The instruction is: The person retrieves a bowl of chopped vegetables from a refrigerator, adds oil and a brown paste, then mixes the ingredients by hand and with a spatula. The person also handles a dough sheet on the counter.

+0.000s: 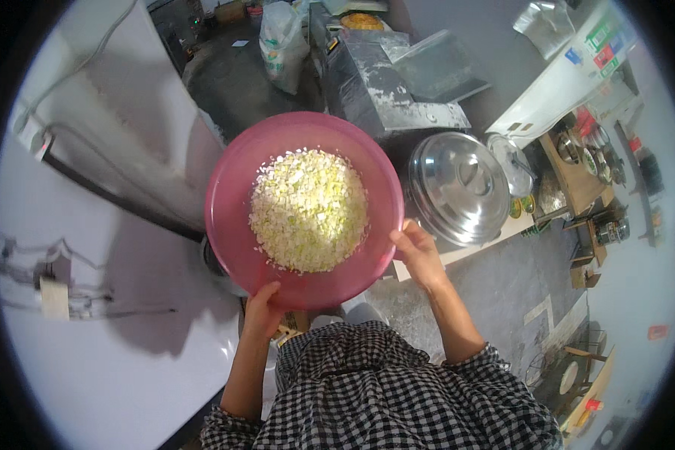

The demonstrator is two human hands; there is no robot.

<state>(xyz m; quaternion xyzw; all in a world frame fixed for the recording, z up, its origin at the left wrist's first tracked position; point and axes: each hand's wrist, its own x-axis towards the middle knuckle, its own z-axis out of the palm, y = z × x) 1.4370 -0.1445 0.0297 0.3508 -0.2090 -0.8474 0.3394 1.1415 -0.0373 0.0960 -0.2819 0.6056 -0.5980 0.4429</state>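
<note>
A large pink plastic basin is held up in front of my body. Finely chopped pale green and white vegetable lies heaped in its middle. My left hand grips the near left rim, thumb over the edge and the other fingers hidden underneath. On the right side of the rim, my right hand is closed with its thumb on top. Just right of the basin stands a big steel pot with a shiny domed lid.
Beyond the basin is a grey metal-topped stove or counter. A filled white plastic bag stands on the floor at the back. A white cabinet or fridge rises at left. Wooden shelves with jars and dishes line the right.
</note>
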